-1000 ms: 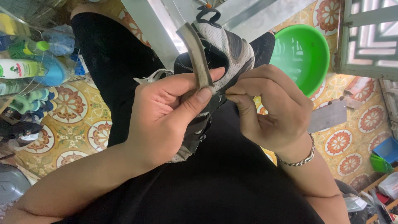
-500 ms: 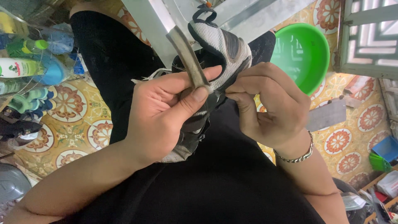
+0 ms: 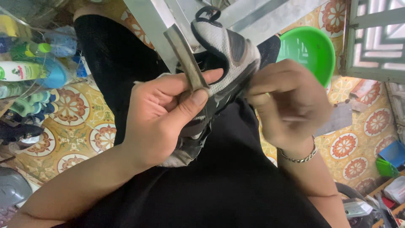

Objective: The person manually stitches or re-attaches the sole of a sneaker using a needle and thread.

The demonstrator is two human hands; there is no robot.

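Sneaker [image 3: 228, 55] held between both hands, left [image 3: 164, 114] gripping tool [image 3: 184, 57].

Black clothing [image 3: 228, 185] is worn over lap & legs; arms are left bare. Thin silver chain bracelet [image 3: 298, 158] is seen on right wrist.

The floor [image 3: 80, 126] is tiled in yellow with round red-and-white flower patterns. A green plastic basin [image 3: 310, 52] sits on it at upper right. Plastic bottles [image 3: 29, 69] lie bunched along the left edge. A blue tub [image 3: 394, 153] and a small green one [image 3: 384, 167] stand at lower right.
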